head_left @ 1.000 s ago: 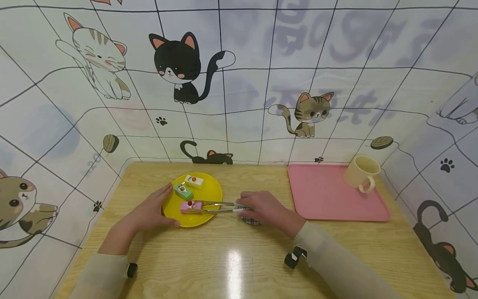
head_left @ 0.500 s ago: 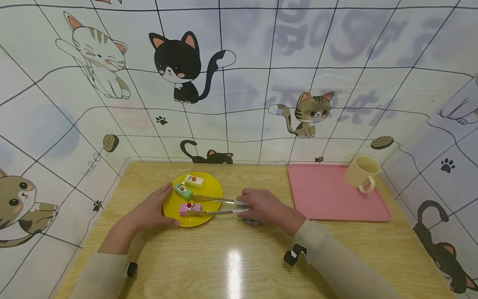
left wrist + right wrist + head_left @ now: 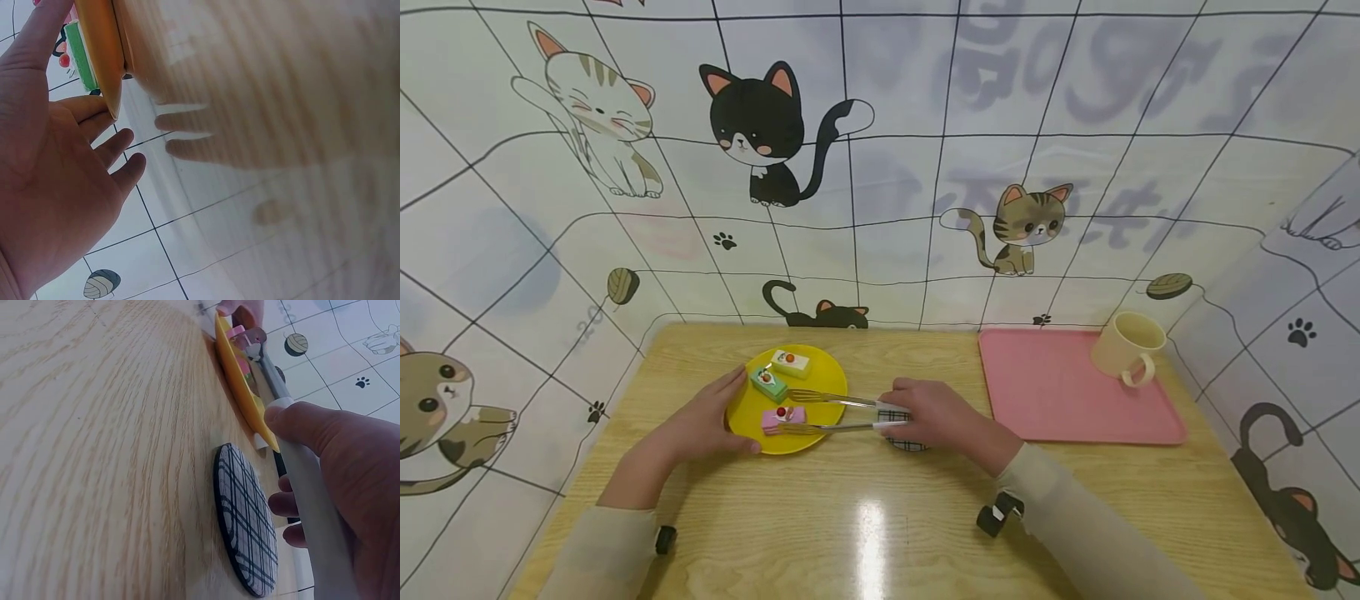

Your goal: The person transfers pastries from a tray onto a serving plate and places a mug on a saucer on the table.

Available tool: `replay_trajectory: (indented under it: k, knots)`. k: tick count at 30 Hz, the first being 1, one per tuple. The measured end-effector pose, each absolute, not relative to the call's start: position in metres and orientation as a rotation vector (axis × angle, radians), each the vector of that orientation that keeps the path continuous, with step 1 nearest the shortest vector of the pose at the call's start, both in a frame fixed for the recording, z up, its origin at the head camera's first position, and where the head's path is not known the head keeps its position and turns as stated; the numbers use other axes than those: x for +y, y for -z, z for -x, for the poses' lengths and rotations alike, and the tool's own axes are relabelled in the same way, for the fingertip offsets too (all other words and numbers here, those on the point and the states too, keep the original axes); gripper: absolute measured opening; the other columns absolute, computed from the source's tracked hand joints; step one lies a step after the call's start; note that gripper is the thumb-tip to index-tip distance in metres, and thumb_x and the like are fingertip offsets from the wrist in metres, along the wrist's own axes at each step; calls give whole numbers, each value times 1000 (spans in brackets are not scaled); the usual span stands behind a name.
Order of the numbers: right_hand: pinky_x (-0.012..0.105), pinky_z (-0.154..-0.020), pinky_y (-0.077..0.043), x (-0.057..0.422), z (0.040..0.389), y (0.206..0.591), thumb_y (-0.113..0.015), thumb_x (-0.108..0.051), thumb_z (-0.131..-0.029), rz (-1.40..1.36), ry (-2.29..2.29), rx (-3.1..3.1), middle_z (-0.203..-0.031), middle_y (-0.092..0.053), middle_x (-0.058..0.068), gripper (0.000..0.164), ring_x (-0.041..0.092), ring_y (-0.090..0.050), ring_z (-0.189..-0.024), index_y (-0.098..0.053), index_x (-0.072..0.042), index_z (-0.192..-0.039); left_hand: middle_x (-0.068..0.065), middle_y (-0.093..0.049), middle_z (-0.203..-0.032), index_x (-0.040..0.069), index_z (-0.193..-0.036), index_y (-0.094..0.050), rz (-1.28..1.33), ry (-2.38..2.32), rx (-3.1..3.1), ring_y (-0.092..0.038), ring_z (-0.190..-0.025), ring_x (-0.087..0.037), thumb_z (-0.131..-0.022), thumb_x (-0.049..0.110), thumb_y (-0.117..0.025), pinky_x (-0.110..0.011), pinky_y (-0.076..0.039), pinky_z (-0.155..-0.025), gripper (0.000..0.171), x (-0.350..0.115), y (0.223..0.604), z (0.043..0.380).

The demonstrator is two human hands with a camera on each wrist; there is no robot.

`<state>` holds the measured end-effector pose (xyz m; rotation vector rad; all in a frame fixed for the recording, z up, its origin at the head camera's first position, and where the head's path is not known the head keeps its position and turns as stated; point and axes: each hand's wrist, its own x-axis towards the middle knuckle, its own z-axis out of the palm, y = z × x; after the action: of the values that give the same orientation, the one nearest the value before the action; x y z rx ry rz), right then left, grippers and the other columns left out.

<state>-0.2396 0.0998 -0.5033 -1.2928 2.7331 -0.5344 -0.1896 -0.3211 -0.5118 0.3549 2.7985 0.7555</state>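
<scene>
In the head view my left hand (image 3: 696, 429) holds the left side of a round yellow plate (image 3: 822, 375), thumb at the near rim and fingers at the far one. On the plate lie a pink toy cake slice (image 3: 772, 419), a green one (image 3: 769, 383) and a cream one (image 3: 791, 362). My right hand (image 3: 928, 414) grips fork-tipped metal tongs (image 3: 850, 402) by their white handles. The tongs' arms are spread: the far tip lies beside the green slice, the near tip overlaps the pink slice. The right wrist view shows my thumb along one white handle (image 3: 309, 500).
Beneath my right hand lies a plaid round coaster (image 3: 906, 445), plainer in the right wrist view. A pink tray (image 3: 1052, 400) stands at the right, with a cream mug (image 3: 1123, 346) on its far right corner. A cat-patterned wall sheet (image 3: 895, 200) rises behind the table (image 3: 790, 525).
The tongs' arms have spread apart from around the pink slice, the far tip moving away toward the green slice. The pink slice stays on the plate. My left hand keeps its place.
</scene>
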Motion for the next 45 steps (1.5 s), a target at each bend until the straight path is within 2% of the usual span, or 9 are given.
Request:
replay_trajectory:
  k: [4,11,14,19,26,37,45]
  knots:
    - [25,-64,-50,107,237,503,-83,-42,-100,1290,602,2727,-102,-66,-2,40,7,-55,-77,-80,-15,-130,-26,-21,-180,-6,-172,-27,-355,-743,2802,-23,-162,-54,-78,55,-99,-70,-25,-130,133,-321,512,190]
    - [25,-64,-45,128,228,502,-83,-43,-99,1261,626,2795,-105,-65,-3,52,6,-48,-75,-77,-13,-141,-26,-19,-181,-6,-172,-26,-345,-731,2799,-22,-163,-54,-78,57,-99,-70,-24,-130,134,-321,512,191]
    - [24,-63,-44,139,222,502,-84,-43,-99,1258,664,2814,-104,-64,-3,52,4,-45,-74,-76,-11,-140,-26,-20,-181,-6,-172,-27,-337,-723,2800,-23,-163,-54,-78,57,-98,-69,-24,-130,134,-322,513,191]
    - [22,-61,-46,160,214,505,-87,-40,-97,1228,703,2872,-101,-66,-2,52,0,-47,-72,-77,-7,-137,-25,-19,-181,-4,-172,-26,-331,-711,2799,-22,-163,-53,-78,59,-98,-69,-24,-130,134,-324,515,191]
    - [23,-61,-49,189,204,514,-91,-38,-93,1144,690,2974,-100,-67,-3,52,-2,-50,-73,-79,-9,-134,-25,-19,-181,-4,-172,-26,-338,-712,2801,-21,-163,-53,-78,60,-97,-69,-23,-130,134,-323,515,192]
    - [25,-61,-45,237,186,520,-97,-29,-86,1060,817,3109,-91,-59,-7,42,1,-49,-75,-82,-13,-122,-25,-19,-181,-5,-172,-26,-341,-718,2793,-21,-163,-54,-79,59,-97,-70,-23,-130,134,-320,512,189]
    - [27,-63,-45,270,175,522,-97,-27,-86,899,799,3181,-88,-54,-14,38,2,-48,-77,-82,-17,-119,-24,-18,-182,-4,-172,-26,-328,-709,2791,-21,-163,-53,-79,60,-97,-70,-23,-130,133,-319,512,189]
